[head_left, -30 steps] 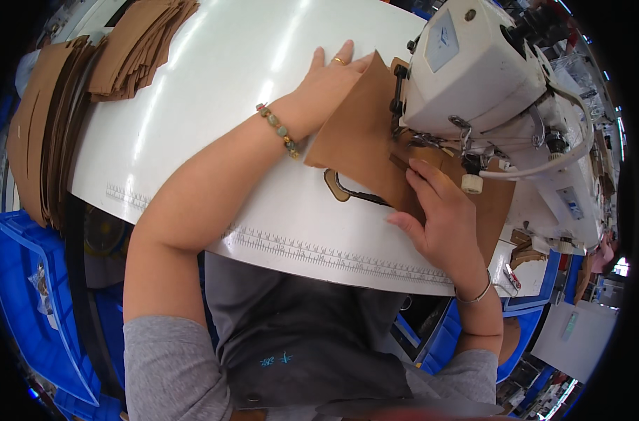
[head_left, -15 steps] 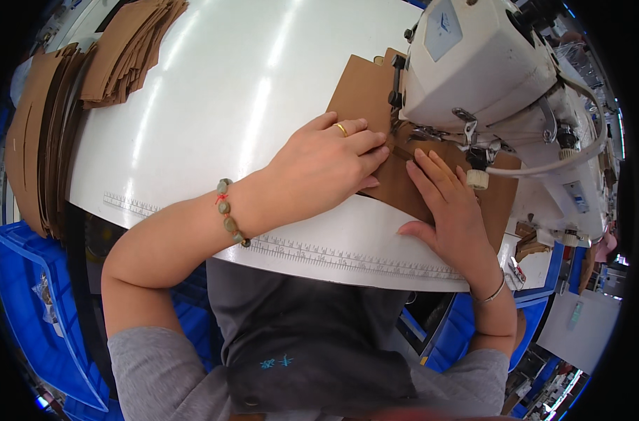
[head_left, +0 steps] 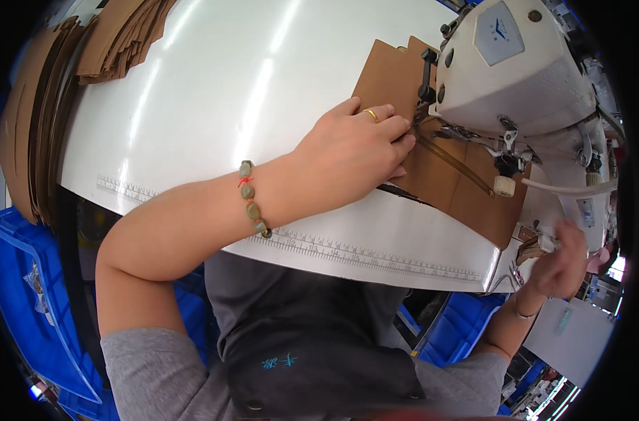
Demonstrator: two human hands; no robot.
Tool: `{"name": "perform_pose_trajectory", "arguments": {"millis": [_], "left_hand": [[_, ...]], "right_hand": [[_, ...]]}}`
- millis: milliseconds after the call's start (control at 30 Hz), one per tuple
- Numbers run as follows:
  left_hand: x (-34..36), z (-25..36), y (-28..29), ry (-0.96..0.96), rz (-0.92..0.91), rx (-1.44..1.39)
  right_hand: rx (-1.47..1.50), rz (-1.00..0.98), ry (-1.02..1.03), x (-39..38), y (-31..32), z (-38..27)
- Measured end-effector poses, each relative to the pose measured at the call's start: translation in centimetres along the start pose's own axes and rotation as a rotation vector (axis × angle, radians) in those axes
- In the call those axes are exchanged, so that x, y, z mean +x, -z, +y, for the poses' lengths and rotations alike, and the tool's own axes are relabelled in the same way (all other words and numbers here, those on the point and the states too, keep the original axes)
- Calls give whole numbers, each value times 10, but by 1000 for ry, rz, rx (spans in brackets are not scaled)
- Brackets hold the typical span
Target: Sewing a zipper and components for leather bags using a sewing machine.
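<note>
Brown panel (head_left: pixel 467 210) is laid flat on white worktop (head_left: pixel 214 105), R side, w/ part of it hidden under head of sewing machine (head_left: pixel 523 77). Its near R corner is set close to worktop's near edge. Narrow dark strip (head_left: pixel 456 165) is seen across panel, slanting from machine's foot area to near R; needle can't be made out.

Hands are well apart. L hand (head_left: pixel 358 151) is laid palm-down on panel's L part, just L of strip's far end; fingers are kept close tog. & slightly bent, not clamped round anything visible. Ring (head_left: pixel 371 116) is worn on one finger, bead bracelet (head_left: pixel 248 193) on wrist. R hand (head_left: pixel 561 263) is held off panel, over worktop's far R end, nr brown scraps (head_left: pixel 528 251). It's blurred, fingers partly curled; small pale item (head_left: pixel 546 240) is seen right by them, but whether it's held can't be told. Bangle (head_left: pixel 526 316) is worn on R wrist.

Printed ruler (head_left: pixel 361 259) is run along worktop's near edge. Far L, small stack (head_left: pixel 123 42) of brown pcs is placed, w/ big stack (head_left: pixel 25 133) just L of it. Blue bin (head_left: pixel 11 259) is stood nr L, another blue tub (head_left: pixel 460 326) nr R.
</note>
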State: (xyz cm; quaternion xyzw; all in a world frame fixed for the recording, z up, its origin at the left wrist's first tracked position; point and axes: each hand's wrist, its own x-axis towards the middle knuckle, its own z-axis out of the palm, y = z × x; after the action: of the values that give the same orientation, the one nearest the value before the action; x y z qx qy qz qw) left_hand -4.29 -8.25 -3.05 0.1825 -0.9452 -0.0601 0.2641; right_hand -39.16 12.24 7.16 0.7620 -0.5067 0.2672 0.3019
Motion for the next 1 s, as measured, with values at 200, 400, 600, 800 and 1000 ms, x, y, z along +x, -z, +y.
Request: {"name": "perform_pose_trajectory", "arguments": {"millis": [200, 400, 600, 800, 1000], "left_hand": [[0, 1, -2, 25, -46, 28], [0, 1, -4, 40, -72, 41], [-1, 2, -4, 49, -94, 38], [-1, 3, -5, 38, -48, 12], [-2, 3, -4, 27, -80, 92]], "right_hand": [[-363, 229, -894, -54, 150, 256], [142, 373, -1269, -167, 166, 325], [60, 512, -1086, -214, 135, 287], [211, 458, -1423, -154, 148, 270], [150, 526, -1455, -124, 130, 237]]}}
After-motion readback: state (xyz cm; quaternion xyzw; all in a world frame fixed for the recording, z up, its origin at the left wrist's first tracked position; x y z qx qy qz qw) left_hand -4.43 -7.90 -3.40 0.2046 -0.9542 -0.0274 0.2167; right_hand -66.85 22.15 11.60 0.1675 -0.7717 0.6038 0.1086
